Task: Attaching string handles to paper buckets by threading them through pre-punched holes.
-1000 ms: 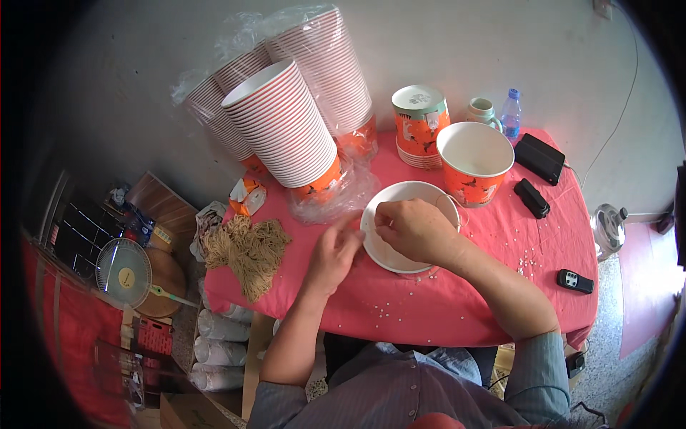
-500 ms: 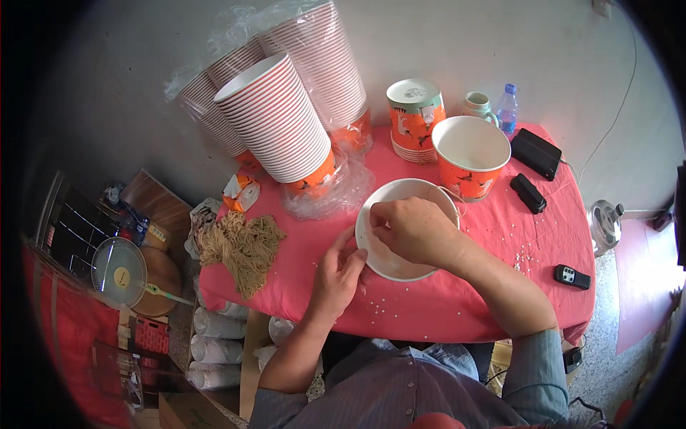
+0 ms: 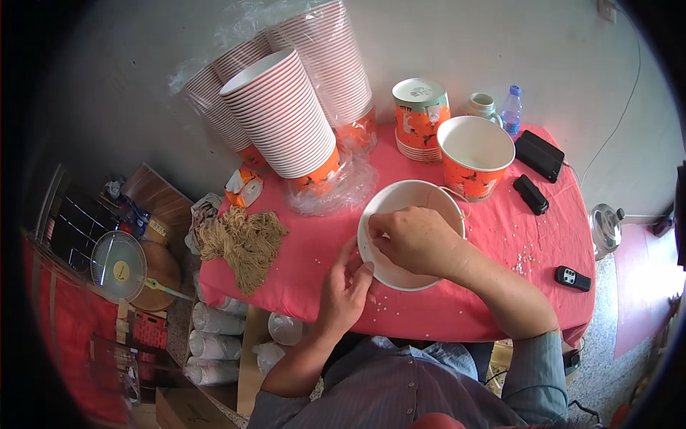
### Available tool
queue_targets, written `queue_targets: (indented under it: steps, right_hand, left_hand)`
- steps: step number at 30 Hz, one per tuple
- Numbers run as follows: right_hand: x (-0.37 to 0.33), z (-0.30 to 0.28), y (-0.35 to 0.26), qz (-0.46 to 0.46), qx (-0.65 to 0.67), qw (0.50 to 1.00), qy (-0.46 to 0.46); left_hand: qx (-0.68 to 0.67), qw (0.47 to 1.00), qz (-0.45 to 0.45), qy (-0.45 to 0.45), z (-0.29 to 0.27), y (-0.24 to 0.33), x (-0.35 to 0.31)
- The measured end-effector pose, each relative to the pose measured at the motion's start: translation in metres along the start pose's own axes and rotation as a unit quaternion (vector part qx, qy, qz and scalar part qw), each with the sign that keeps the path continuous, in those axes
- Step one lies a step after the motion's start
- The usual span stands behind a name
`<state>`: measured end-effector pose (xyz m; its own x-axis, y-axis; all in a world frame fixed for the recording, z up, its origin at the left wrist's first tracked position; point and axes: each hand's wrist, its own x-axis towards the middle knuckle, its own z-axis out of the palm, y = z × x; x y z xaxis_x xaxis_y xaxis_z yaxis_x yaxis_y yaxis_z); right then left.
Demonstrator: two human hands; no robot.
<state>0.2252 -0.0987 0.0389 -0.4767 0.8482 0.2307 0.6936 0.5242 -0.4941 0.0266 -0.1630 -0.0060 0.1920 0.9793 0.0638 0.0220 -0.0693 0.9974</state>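
A large white-lined paper bucket (image 3: 411,196) stands at the middle of the table, its opening facing up toward me. My left hand (image 3: 346,292) holds its near left side, thumb by the rim and fingers against the outer wall. Inside the opening, my right hand (image 3: 418,239) is closed with the fingertips pinched near the left inner wall; what they hold is hidden. A thin cord (image 3: 457,196) loops over the bucket's right rim. Just behind stands a second open paper bucket (image 3: 475,175), orange with printed figures.
Tall stacks of paper buckets (image 3: 282,118), partly in clear plastic, lean at back left. A tan cord bundle (image 3: 243,247) lies left. Further right are an upturned bucket stack (image 3: 421,125), mug (image 3: 481,106), bottle (image 3: 511,111), black devices (image 3: 539,155) and scattered white bits (image 3: 524,261).
The bucket sits slightly lower and to the right in the picture, its opening tipped more toward me. Both hands have shifted slightly with it; the right stays inside, fingers pinched.
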Motion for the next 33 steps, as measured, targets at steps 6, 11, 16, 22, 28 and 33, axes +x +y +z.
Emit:
queue_targets:
  steps: [6,11,16,22,28,33]
  right_hand:
    - [-0.0023,0.0017,-0.0049,-0.01,-0.006,1.0,-0.009]
    - [-0.0026,0.0032,-0.0052,-0.013,-0.006,1.0,-0.004]
    - [-0.0015,0.0034,-0.0046,-0.011,-0.017,1.0,-0.014]
    - [-0.0013,0.0044,-0.0064,-0.004,-0.002,1.0,-0.018]
    - [0.0,0.0064,-0.0027,0.006,0.001,1.0,-0.014]
    - [-0.0002,0.0051,-0.004,0.004,0.002,1.0,-0.005]
  left_hand:
    - [0.002,1.0,0.008,-0.005,-0.0051,-0.0078,-0.0026]
    - [0.005,1.0,0.014,-0.007,-0.0047,-0.007,-0.0041]
    - [0.002,1.0,0.016,-0.015,-0.0047,-0.0061,-0.002]
    - [0.008,1.0,0.026,-0.009,-0.0045,-0.0064,-0.0034]
    - [0.003,1.0,0.016,-0.007,-0.0037,-0.0041,-0.0029]
    - [0.004,1.0,0.017,-0.008,-0.0061,-0.0083,-0.0016]
